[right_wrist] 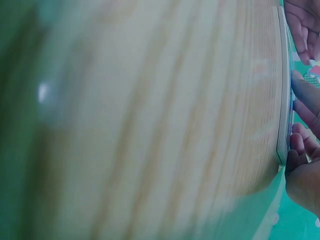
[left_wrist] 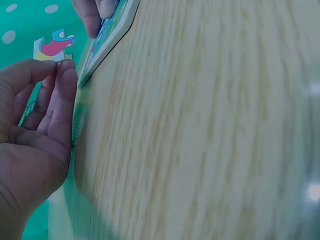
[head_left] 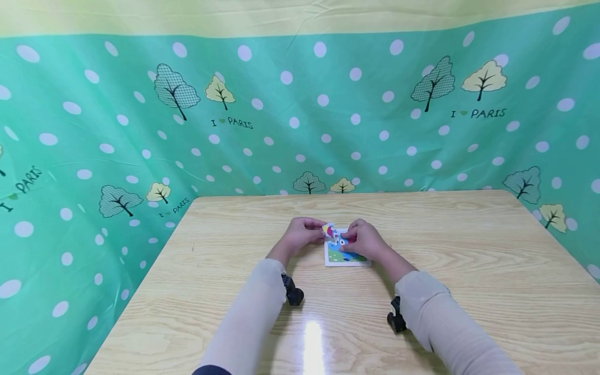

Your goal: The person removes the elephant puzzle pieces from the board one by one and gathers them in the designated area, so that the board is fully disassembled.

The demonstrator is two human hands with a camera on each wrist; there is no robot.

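Observation:
Between thumb and fingertips my left hand (head_left: 301,237) pinches a jigsaw piece (left_wrist: 56,48), printed in pink, yellow and blue. It is held up at the upper left corner of a small picture puzzle (head_left: 348,263) with a white border and a blue cartoon figure on green. My right hand (head_left: 367,241) lies over the right side of that puzzle, thumb and forefinger apart and touching its face around the figure's eye. In the right wrist view, the right fingers (right_wrist: 306,95) rest against the puzzle's surface. This hand hides part of the picture.
The puzzle lies flat on a wooden table (head_left: 225,312). Behind and to the left hangs a green dotted cloth (head_left: 281,104) with printed trees. A black camera (head_left: 293,292) is strapped at the left wrist, another black camera (head_left: 396,316) at the right.

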